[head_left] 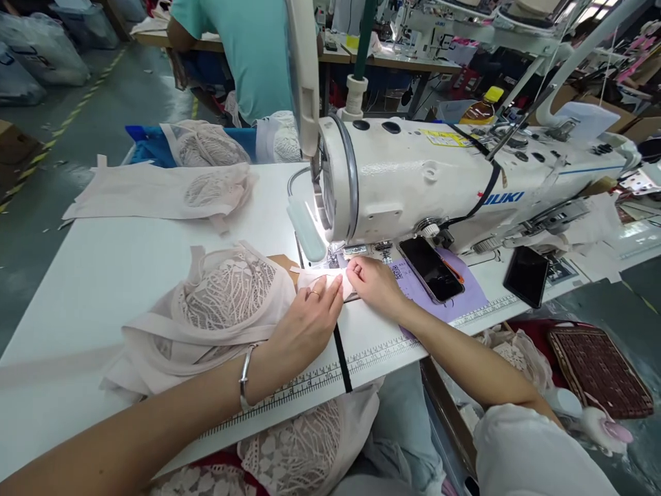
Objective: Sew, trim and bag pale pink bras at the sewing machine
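A pale pink lace garment (222, 303) lies bunched on the white table (103, 269) in front of a white sewing machine (438, 179). My left hand (310, 320) lies flat on the fabric with its fingers stretched toward the needle; it wears a ring and a silver bracelet. My right hand (374, 282) presses a small strip of the pink fabric (330, 279) down just in front of the presser foot (333, 258), fingers curled on it. The machine lamp lights that spot.
Two dark phones (431, 269) (527, 275) lie on the machine bed to the right. More pink lace pieces (160, 193) lie at the table's far side. A person in a teal shirt (248, 48) works at a table behind. A woven basket (599, 368) sits on the floor right.
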Demonstrator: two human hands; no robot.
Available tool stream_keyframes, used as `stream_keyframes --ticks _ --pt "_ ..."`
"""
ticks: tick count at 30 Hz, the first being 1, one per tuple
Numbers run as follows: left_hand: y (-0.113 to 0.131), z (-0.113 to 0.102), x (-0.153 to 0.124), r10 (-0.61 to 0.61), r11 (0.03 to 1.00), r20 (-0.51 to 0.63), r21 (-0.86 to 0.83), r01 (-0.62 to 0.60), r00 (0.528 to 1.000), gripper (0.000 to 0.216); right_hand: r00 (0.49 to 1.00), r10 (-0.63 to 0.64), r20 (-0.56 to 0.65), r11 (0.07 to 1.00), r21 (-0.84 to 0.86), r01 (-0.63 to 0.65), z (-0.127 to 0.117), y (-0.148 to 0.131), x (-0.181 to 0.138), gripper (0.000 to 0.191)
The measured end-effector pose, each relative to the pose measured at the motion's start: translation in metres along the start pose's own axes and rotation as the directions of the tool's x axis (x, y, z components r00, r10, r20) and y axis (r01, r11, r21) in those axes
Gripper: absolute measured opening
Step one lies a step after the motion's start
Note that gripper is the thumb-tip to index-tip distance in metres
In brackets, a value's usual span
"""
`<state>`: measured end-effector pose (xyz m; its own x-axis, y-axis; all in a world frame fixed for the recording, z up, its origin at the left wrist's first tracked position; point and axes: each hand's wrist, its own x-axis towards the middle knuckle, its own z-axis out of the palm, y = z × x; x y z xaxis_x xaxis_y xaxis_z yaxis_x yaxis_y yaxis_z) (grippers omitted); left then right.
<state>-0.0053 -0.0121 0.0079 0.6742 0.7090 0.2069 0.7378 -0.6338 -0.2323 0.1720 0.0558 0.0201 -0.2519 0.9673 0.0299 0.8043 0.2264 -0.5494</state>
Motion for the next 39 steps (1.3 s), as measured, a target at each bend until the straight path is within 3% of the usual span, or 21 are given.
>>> stream_keyframes --ticks 9,14,23,30,34,39 --pt "-0.001 0.008 0.000 -0.013 0.992 -0.119 -0.129 -0.002 0.993 0.041 1.000 0.001 0.009 1.000 0.003 -0.001 -0.001 0.001 0.001 0.016" --pt "-0.004 0.008 0.002 -0.002 0.985 -0.043 -0.174 -0.006 0.999 0.039 0.999 0.003 0.043 0.997 0.081 -0.007 -0.002 0.006 0.001 0.011" --pt "-0.006 0.006 -0.001 0.065 0.980 -0.086 -0.181 -0.079 0.994 0.050 1.000 0.009 0.008 0.998 0.063 -0.009 -0.001 0.006 0.002 0.014" --pt "0.002 0.011 -0.001 -0.028 0.975 -0.135 -0.221 -0.003 0.990 0.044 1.000 0.021 0.016 0.998 0.055 -0.022 -0.003 0.003 0.002 0.013" --pt "0.004 0.012 0.002 -0.028 0.970 -0.066 -0.243 0.011 0.997 0.037 1.000 0.008 0.001 0.999 0.041 -0.008 -0.002 0.004 0.002 0.014" --pt "0.003 0.009 0.003 -0.014 0.972 -0.036 -0.236 0.005 0.999 0.045 1.000 -0.010 -0.020 1.000 0.020 0.011 0.001 0.006 0.002 0.017"
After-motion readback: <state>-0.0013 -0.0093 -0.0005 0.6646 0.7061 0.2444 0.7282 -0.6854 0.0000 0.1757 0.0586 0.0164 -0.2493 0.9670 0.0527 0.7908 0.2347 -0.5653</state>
